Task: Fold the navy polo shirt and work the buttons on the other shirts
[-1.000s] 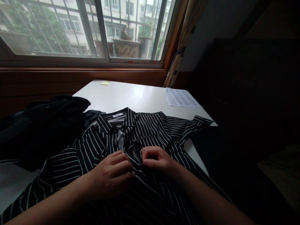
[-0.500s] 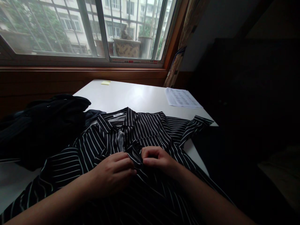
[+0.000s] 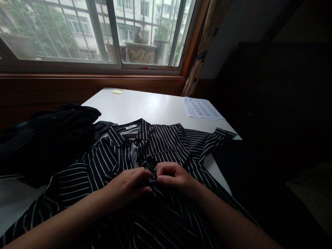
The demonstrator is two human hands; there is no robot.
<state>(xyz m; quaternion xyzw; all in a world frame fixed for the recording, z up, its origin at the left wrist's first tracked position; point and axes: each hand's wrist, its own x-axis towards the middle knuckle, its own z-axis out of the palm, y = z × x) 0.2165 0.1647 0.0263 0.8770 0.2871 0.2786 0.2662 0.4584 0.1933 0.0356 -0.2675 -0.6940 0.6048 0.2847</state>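
A black shirt with white stripes (image 3: 166, 140) lies face up in front of me, its collar toward the window and a sleeve out to each side. At its front opening, below the collar, both hands meet. My right hand (image 3: 172, 174) pinches the front edge of the shirt between thumb and curled fingers. Just left of it, my left hand (image 3: 132, 183) has fingers and thumb closed around a fold of the same front edge. The fabric between the hands is bunched and dark, and any button there is too small to make out.
Under the shirt is a white table (image 3: 135, 103). A heap of dark clothing (image 3: 52, 138) lies at the left. Printed sheets (image 3: 201, 108) rest at the back right, and a yellow sticky note (image 3: 117, 91) at the back left. Behind stands a barred window (image 3: 118, 65) with a curtain (image 3: 194, 74).
My left hand's fingers have lifted and reached slightly right toward the right hand, with a gap showing between fingers and thumb. My right hand keeps its pinch in place.
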